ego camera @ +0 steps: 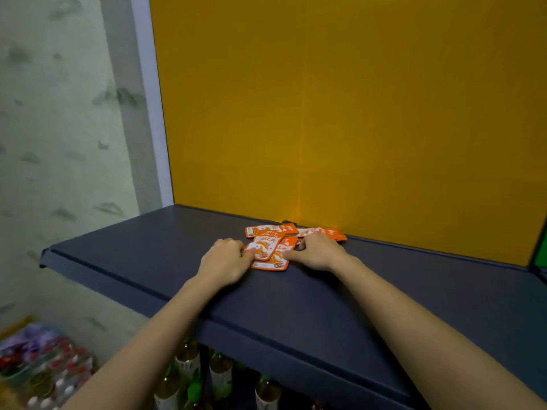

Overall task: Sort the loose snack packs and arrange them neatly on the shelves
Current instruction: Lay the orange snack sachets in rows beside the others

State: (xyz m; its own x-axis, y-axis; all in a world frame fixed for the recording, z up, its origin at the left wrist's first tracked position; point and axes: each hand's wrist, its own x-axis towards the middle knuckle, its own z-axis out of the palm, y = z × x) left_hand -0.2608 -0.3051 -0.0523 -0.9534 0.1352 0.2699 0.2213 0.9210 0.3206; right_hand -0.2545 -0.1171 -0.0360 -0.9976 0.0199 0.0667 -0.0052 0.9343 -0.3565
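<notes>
Several flat orange-and-white snack packs point(270, 247) lie in a loose overlapping pile on the dark blue shelf point(148, 250), close to the orange back panel. My left hand point(226, 263) rests at the pile's left side, its fingers curled onto the edge of the nearest pack. My right hand point(316, 251) lies on the right side of the pile, fingers pressing on packs there, with more packs point(334, 233) showing behind it. Whether either hand has lifted a pack cannot be told; the packs all lie flat on the shelf.
The orange back panel point(355, 113) rises right behind the pile. A grey post point(139, 113) and patterned wall stand to the left. Below the shelf stand several bottles point(220, 377). Wrapped bottle packs point(44, 371) sit at the lower left.
</notes>
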